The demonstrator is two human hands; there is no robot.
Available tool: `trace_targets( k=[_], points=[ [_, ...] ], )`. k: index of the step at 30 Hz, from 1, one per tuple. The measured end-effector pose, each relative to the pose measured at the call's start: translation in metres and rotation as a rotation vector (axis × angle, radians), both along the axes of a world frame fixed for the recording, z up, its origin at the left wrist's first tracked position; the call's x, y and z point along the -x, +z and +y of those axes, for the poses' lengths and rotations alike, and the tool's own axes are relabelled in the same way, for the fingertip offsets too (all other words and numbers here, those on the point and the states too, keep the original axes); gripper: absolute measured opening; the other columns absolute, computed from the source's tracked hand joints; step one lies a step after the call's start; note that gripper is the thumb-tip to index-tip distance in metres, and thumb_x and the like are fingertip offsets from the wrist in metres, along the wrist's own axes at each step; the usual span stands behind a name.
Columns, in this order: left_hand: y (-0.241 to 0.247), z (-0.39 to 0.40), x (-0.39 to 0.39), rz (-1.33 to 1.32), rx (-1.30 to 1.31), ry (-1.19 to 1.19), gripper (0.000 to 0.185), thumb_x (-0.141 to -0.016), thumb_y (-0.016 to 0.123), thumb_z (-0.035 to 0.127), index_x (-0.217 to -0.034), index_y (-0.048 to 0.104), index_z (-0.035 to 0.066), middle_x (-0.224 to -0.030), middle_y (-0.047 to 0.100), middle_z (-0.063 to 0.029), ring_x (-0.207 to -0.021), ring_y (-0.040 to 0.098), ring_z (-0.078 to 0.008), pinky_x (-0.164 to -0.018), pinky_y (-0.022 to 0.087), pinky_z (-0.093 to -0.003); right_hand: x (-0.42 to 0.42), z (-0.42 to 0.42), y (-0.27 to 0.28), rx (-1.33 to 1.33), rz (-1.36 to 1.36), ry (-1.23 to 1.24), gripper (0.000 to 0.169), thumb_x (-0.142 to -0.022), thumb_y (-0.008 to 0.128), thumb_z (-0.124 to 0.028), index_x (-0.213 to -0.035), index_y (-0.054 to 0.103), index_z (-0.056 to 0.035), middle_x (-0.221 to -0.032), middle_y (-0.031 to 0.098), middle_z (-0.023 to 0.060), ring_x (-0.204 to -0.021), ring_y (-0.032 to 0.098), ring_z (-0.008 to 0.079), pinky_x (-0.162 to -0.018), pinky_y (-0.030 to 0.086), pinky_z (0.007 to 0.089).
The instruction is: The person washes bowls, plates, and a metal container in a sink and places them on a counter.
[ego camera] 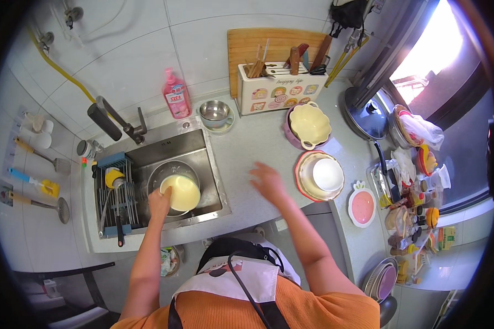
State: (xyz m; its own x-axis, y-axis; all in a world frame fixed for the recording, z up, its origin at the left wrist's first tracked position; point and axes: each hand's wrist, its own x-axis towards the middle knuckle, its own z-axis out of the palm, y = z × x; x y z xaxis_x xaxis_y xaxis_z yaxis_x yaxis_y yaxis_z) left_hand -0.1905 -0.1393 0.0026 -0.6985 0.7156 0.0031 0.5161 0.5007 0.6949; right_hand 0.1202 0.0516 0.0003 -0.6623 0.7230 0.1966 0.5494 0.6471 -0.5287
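Observation:
Over the sink basin, my left hand (160,202) grips the near-left rim of a pale yellow bowl (185,195). Partly hidden beneath that bowl is a larger round basin (155,177), standing inside the stainless-steel sink (146,152). My right hand (267,183), slightly blurred, hovers above the grey countertop (238,152) with its fingers apart and nothing held. To its right sits a stack with a white bowl (328,174) on top of red-rimmed plates (299,174). Farther back, a scalloped cream dish with two handles (311,123) rests in a purple pot (290,137).
A blue-ended drying rack (115,160) spans the sink's left side, below the faucet (133,131). Behind stand a pink pump bottle (177,98), stacked cups (215,115) and a knife block (282,88). At right are a lidded pan (368,117) and a pink strawberry-shaped plate (362,205).

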Motion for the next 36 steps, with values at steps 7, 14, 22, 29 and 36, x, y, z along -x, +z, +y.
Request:
trace_targets(
  k=[7, 14, 22, 29, 36],
  points=[
    [0.0, 0.081, -0.095, -0.559, 0.048, -0.001, 0.035, -0.074, 0.063, 0.028, -0.073, 0.063, -0.007, -0.061, 0.062, -0.0141, -0.051, 0.06, -0.0186, -0.045, 0.045, -0.0285, -0.166, 0.034, 0.047, 0.088, -0.132, -0.459, 0.032, -0.076, 0.063, -0.023, -0.105, 0.059, -0.0124, -0.107, 0.059, 0.0098, -0.093, 0.058, 0.0305, -0.079, 0.046, 0.04],
    [0.007, 0.177, -0.217, -0.982, 0.164, -0.341, 0.034, -0.079, 0.056, 0.031, -0.089, 0.062, -0.001, -0.073, 0.064, -0.0105, -0.054, 0.06, -0.0158, -0.047, 0.045, -0.0242, -0.22, 0.032, 0.016, 0.101, -0.322, -0.513, 0.035, -0.071, 0.066, -0.025, -0.104, 0.06, -0.0142, -0.105, 0.06, 0.0076, -0.088, 0.061, 0.0298, -0.076, 0.048, 0.0407],
    [-0.003, 0.231, -0.291, -0.979, 0.339, -0.494, 0.032, -0.082, 0.046, 0.03, -0.085, 0.06, 0.0, -0.071, 0.062, -0.0088, -0.055, 0.06, -0.0147, -0.048, 0.045, -0.0241, -0.24, 0.046, 0.004, -0.025, -0.142, -0.592, 0.018, -0.08, 0.058, -0.025, -0.084, 0.06, -0.0073, -0.084, 0.061, 0.011, -0.076, 0.06, 0.0314, -0.065, 0.048, 0.0417],
    [-0.025, 0.253, -0.327, -0.859, 0.41, -0.585, 0.034, -0.082, 0.045, 0.03, -0.076, 0.06, 0.001, -0.064, 0.061, -0.0085, -0.05, 0.058, -0.0152, -0.046, 0.045, -0.0265, -0.262, 0.034, 0.04, -0.207, 0.071, -0.686, 0.012, -0.082, 0.056, -0.019, -0.085, 0.058, -0.0069, -0.084, 0.06, 0.0103, -0.072, 0.059, 0.0303, -0.061, 0.047, 0.0382],
    [-0.033, 0.261, -0.355, -0.74, 0.371, -0.665, 0.035, -0.08, 0.046, 0.03, -0.067, 0.059, 0.0, -0.057, 0.059, -0.0082, -0.045, 0.056, -0.0156, -0.043, 0.045, -0.029, -0.257, 0.025, 0.047, -0.24, 0.123, -0.586, 0.009, -0.081, 0.058, -0.016, -0.086, 0.058, -0.0084, -0.086, 0.061, 0.0072, -0.072, 0.06, 0.0285, -0.06, 0.048, 0.0365]
  ],
)
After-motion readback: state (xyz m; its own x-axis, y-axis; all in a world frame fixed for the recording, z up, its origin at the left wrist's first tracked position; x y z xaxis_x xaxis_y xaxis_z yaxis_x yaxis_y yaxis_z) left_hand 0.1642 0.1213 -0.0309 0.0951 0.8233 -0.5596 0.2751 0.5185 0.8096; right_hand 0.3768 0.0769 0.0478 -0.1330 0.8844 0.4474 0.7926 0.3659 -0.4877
